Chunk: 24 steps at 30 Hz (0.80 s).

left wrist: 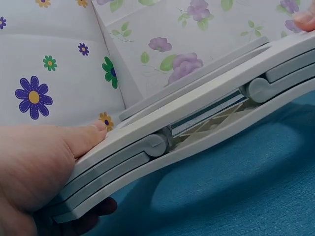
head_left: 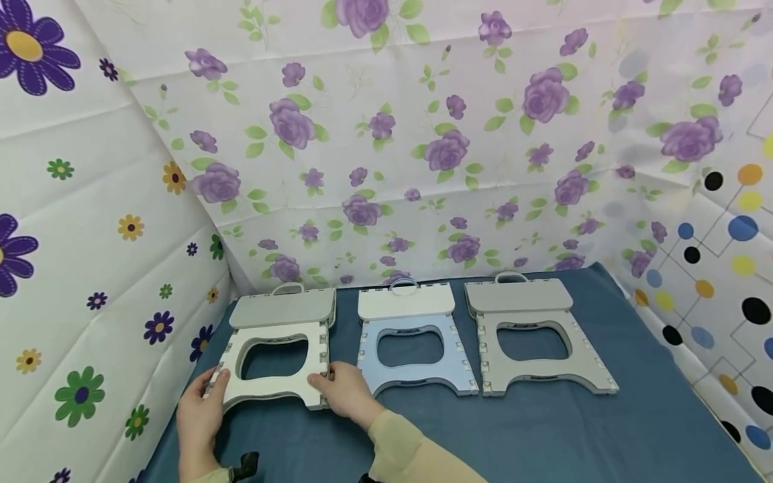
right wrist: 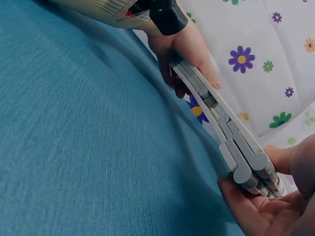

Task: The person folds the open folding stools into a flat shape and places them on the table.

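Observation:
A folded white-and-grey step stool (head_left: 274, 388) is gripped at its near end by both hands. My left hand (head_left: 202, 419) holds its left corner, thumb on top and fingers underneath, as the left wrist view shows. At the right corner my right hand (head_left: 349, 394) pinches the edge, thumb above and fingers below. In the right wrist view the near edge of the stool (right wrist: 241, 157) is raised off the cloth, with its folded legs and hinges showing. A small carrying handle (head_left: 287, 288) stands at the far end.
A folded blue-and-white stool (head_left: 417, 376) lies flat just right of the held one. Farther right lies a folded grey stool (head_left: 531, 367). Blue cloth (head_left: 543, 436) covers the table. Flowered sheets (head_left: 386, 168) hang behind and at the left, a dotted one (head_left: 718, 268) at the right.

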Motion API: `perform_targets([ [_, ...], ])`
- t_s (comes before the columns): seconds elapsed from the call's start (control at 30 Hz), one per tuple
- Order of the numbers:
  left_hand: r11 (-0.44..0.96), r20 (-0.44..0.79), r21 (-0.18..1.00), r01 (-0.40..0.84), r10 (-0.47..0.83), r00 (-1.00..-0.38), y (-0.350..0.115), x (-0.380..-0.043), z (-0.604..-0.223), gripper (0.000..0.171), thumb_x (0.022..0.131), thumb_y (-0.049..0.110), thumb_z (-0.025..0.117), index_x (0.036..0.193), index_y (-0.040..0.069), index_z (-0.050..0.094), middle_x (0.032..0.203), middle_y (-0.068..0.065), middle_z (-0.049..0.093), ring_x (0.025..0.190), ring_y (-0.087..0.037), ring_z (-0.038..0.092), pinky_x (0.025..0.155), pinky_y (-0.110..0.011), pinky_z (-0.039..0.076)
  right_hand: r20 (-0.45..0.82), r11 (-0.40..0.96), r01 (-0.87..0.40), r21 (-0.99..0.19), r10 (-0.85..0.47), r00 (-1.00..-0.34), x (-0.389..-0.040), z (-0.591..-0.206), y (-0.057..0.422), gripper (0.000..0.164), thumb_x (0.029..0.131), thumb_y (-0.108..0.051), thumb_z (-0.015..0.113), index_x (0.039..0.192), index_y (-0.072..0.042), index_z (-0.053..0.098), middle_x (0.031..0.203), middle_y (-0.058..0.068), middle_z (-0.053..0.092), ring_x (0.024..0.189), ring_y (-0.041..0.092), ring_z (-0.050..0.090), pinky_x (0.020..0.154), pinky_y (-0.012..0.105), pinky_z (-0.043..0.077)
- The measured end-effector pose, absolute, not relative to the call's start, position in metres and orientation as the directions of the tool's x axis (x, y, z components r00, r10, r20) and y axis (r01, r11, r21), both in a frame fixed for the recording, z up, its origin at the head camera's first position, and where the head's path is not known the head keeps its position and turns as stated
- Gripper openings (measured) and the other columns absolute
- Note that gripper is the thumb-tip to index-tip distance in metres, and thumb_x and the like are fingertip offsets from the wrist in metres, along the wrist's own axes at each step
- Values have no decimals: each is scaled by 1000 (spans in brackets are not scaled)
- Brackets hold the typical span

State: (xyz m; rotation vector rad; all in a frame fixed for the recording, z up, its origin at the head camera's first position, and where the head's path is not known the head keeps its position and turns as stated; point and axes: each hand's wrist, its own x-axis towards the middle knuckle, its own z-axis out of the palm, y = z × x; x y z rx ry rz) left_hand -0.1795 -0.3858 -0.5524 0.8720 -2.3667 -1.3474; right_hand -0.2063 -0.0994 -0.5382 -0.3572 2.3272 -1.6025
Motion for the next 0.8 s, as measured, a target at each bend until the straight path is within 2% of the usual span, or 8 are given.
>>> perform_targets([
  [0.17, 385, -56, 845, -371, -626, -778, -386, -178, -553, 76, 108, 58, 54, 155, -2, 52, 157, -33, 46, 141, -49, 44, 117, -65, 32, -142, 317, 21, -948, -363, -921, -203, -538, -100, 33, 106, -40, 69, 106, -7, 69, 64, -2, 42, 54, 16, 40, 53, 34, 35],
  [0.37, 397, -58, 834, -384, -628, -776, -386, -178, -548, 77, 106, 60, 57, 154, 0, 53, 161, -33, 42, 147, -54, 37, 118, -69, 28, -194, 315, 75, -946, -364, -911, -203, -536, -101, 34, 105, -36, 72, 118, -5, 69, 76, 1, 53, 63, 18, 49, 58, 36, 41],
  [0.43, 403, -54, 831, -383, -626, -778, -384, -178, -546, 76, 105, 60, 59, 153, 1, 54, 158, -34, 43, 142, -53, 41, 116, -68, 31, -205, 304, 89, -949, -377, -903, -203, -535, -101, 36, 102, -33, 76, 123, -5, 68, 83, 2, 59, 66, 18, 55, 60, 36, 47],
  [0.5, 404, -59, 831, -384, -621, -781, -382, -179, -545, 75, 103, 59, 62, 152, 2, 55, 153, -34, 48, 133, -50, 48, 109, -65, 37, -204, 289, 90, -953, -394, -896, -202, -533, -101, 45, 100, -30, 80, 133, -5, 64, 91, 1, 64, 71, 18, 62, 64, 37, 53],
  [0.6, 400, -84, 835, -376, -584, -807, -385, -177, -544, 81, 100, 59, 68, 157, 4, 50, 152, -33, 48, 129, -47, 48, 106, -62, 39, -207, 295, 82, -952, -424, -882, -201, -531, -101, 79, 96, -30, 83, 159, 0, 44, 92, 3, 70, 72, 21, 69, 66, 36, 56],
  [0.67, 428, -111, 829, -360, -505, -856, -389, -174, -542, 88, 98, 55, 75, 163, 6, 42, 160, -31, 42, 140, -48, 43, 113, -62, 36, -201, 348, 41, -937, -437, -876, -200, -531, -101, 98, 96, -32, 82, 169, 0, 23, 86, 3, 70, 69, 21, 69, 64, 34, 53],
  [0.73, 481, -135, 811, -334, -402, -906, -395, -170, -540, 95, 96, 48, 82, 168, 8, 34, 168, -30, 32, 152, -48, 32, 120, -64, 28, -193, 426, -18, -905, -447, -874, -199, -530, -102, 107, 98, -32, 80, 171, -1, 9, 77, 2, 67, 64, 19, 65, 60, 33, 47],
  [0.8, 548, -141, 783, -295, -306, -942, -399, -167, -537, 97, 94, 36, 86, 170, 9, 30, 171, -29, 27, 156, -49, 25, 123, -65, 23, -178, 483, -75, -873, -457, -871, -198, -531, -103, 105, 100, -29, 78, 171, -2, 5, 70, 3, 63, 57, 19, 59, 55, 33, 42],
])
